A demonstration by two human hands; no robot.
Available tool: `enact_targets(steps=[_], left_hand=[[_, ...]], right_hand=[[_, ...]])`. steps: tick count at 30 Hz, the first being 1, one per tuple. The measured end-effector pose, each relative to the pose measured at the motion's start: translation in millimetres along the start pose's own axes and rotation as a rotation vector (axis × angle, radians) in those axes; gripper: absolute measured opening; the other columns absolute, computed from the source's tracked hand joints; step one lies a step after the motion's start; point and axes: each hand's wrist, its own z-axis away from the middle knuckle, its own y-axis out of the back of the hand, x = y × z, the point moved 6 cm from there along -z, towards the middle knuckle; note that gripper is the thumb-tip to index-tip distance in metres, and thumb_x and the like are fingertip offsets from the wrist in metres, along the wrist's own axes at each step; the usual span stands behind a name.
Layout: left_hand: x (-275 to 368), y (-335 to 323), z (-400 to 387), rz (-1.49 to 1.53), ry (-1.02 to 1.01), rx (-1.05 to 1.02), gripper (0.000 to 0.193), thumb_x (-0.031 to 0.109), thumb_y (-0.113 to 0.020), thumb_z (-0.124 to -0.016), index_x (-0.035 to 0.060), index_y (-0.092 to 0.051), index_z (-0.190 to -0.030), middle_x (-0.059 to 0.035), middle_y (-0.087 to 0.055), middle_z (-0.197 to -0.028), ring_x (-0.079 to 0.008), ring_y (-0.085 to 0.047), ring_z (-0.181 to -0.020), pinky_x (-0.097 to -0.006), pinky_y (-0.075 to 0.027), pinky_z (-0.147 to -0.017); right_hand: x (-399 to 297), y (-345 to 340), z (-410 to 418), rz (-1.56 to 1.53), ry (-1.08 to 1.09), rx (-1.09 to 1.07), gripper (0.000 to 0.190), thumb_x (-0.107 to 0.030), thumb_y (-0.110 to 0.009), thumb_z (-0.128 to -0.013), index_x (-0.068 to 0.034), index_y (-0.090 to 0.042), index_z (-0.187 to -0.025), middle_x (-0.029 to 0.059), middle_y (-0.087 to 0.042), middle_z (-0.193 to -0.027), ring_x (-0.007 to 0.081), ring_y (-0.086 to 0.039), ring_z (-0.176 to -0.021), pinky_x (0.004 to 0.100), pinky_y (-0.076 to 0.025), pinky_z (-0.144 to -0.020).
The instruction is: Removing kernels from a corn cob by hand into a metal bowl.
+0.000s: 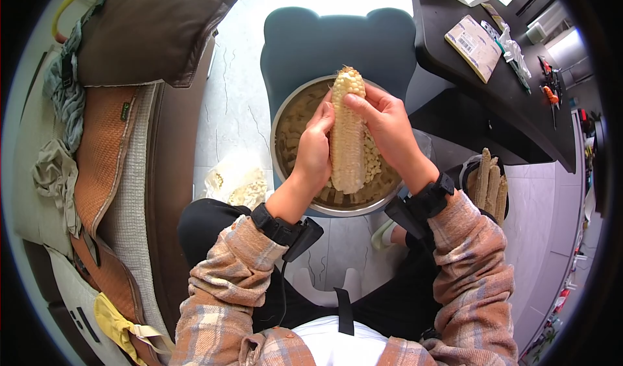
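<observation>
Both of my hands grip one pale corn cob (347, 142) held lengthwise above a round metal bowl (279, 171). My left hand (315, 144) wraps the cob's left side. My right hand (389, 120) holds the upper right side, its thumb pressed on the kernels near the far end. Kernels remain at that far end, while most of the facing side is stripped bare. Loose corn kernels (372, 159) lie in the bowl, partly hidden by the cob and my hands. The bowl rests on a dark blue-grey stool (336, 40) with two rounded corners like ears.
A plastic bag of kernels (238, 183) sits on the floor at left. Several stripped cobs (489, 186) stand in a dark bin at right. The black table (486, 103) holds a notebook (473, 47) and orange-handled scissors (551, 96). A brown leather sofa (177, 171) borders the left.
</observation>
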Motion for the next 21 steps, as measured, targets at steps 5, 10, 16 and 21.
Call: enact_targets(steps=[5, 10, 16, 21], left_hand=[[2.0, 3.2, 0.8, -0.007, 0.000, -0.014, 0.043, 0.021, -0.024, -0.098, 0.0058, -0.031, -0.138, -0.0082, -0.044, -0.130, -0.0163, -0.045, -0.117, -0.0300, -0.035, -0.098], [1.0, 0.2, 1.2, -0.056, -0.020, -0.023, 0.042, 0.021, -0.023, -0.098, 0.0058, -0.031, -0.137, -0.0085, -0.043, -0.131, -0.0168, -0.043, -0.118, -0.0303, -0.034, -0.099], [-0.1, 3.1, 0.9, -0.002, -0.004, 0.006, 0.043, 0.020, -0.021, -0.098, 0.0053, -0.030, -0.138, -0.0087, -0.042, -0.132, -0.0168, -0.042, -0.119, -0.0303, -0.034, -0.100], [2.2, 3.0, -3.5, -0.214, -0.112, -0.023, 0.041, 0.020, -0.029, -0.098, 0.0060, -0.036, -0.136, -0.0099, -0.045, -0.129, -0.0195, -0.045, -0.118, -0.0299, -0.033, -0.099]], right_hand=[[4.3, 7.2, -2.5, -0.054, 0.036, -0.013, 0.031, -0.020, -0.054, -0.090, 0.002, -0.057, -0.111, 0.0044, -0.062, -0.098, 0.0074, -0.056, -0.085, 0.0216, -0.045, -0.075], [9.0, 3.7, -3.7, -0.163, -0.062, -0.081, 0.033, -0.013, -0.051, -0.089, 0.004, -0.053, -0.118, 0.0057, -0.060, -0.105, 0.0082, -0.055, -0.092, 0.0224, -0.043, -0.083], [9.2, 0.6, -0.6, -0.191, -0.019, -0.048, 0.035, -0.011, -0.049, -0.088, 0.004, -0.051, -0.118, 0.0060, -0.059, -0.107, 0.0104, -0.055, -0.096, 0.0250, -0.042, -0.087], [2.6, 10.9, -5.7, -0.190, -0.062, -0.094, 0.041, -0.014, -0.049, -0.085, 0.003, -0.049, -0.122, 0.0088, -0.057, -0.110, 0.0138, -0.053, -0.102, 0.0265, -0.040, -0.089]])
